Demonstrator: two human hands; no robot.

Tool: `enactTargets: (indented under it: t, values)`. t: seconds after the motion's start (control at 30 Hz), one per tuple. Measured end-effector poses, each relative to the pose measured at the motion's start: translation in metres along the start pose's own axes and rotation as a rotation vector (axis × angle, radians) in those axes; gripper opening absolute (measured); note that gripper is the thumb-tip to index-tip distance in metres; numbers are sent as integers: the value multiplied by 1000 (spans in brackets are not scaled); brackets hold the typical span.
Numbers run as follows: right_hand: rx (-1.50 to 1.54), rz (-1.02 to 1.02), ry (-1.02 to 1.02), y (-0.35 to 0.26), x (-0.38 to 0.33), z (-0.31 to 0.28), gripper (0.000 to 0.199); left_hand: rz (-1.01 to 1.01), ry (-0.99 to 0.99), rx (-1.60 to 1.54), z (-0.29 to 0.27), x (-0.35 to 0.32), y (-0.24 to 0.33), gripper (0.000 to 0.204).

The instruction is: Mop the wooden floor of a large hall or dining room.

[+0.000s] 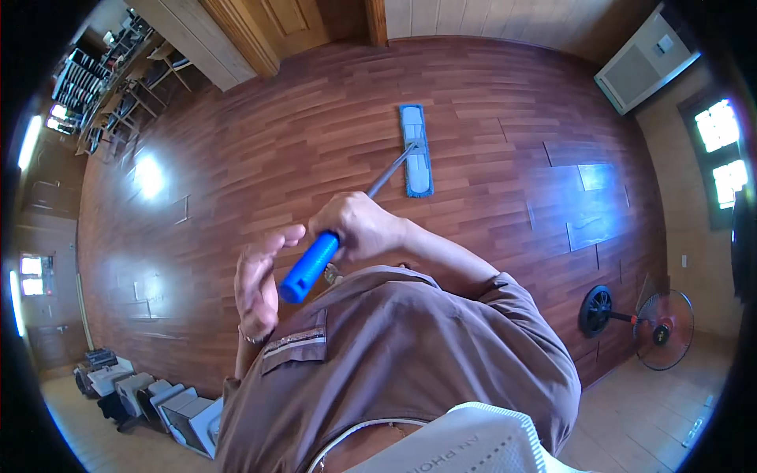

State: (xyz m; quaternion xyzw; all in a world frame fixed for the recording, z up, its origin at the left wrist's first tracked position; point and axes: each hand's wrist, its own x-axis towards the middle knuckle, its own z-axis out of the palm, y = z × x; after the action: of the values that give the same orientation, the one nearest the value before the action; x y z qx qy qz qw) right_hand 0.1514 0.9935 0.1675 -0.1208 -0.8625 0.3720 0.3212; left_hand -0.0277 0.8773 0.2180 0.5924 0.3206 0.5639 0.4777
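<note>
The blue grip (309, 270) of the mop (392, 169) slants up by the person's waist. The left hand (257, 284) is beside it, fingers loosely spread, not wrapped round it; I cannot tell whether the thumb touches. The right hand (364, 226) is clamped round the handle just beyond the grip, so a one-handed hold could let the pole twist. Farther off, the mop head (419, 171) lies flat on the floor (331, 134). Right of it, patches (593, 232) could snag it if their edges stand proud; a wide swing right might knock the fan (664, 331).

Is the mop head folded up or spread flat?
Spread flat: the mop head shows as one long, straight rectangle lying on the floor.
</note>
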Motion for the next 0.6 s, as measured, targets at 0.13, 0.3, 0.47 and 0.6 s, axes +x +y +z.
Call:
enactTargets:
  t: [0.13, 0.3, 0.47, 0.6]
  values:
    - [-12, 150, -75, 98, -12, 35, 23, 85, 94, 547, 3, 2, 0, 58]
    - [-203, 380, -100, 213, -47, 56, 21, 208, 23, 774, -8, 9, -7, 15]
    - [-386, 472, -105, 228, -44, 55, 11, 172, 128, 781, -16, 14, -27, 8]
    - [-399, 565, -29, 246, -75, 39, 9, 148, -21, 796, -7, 27, -44, 8]
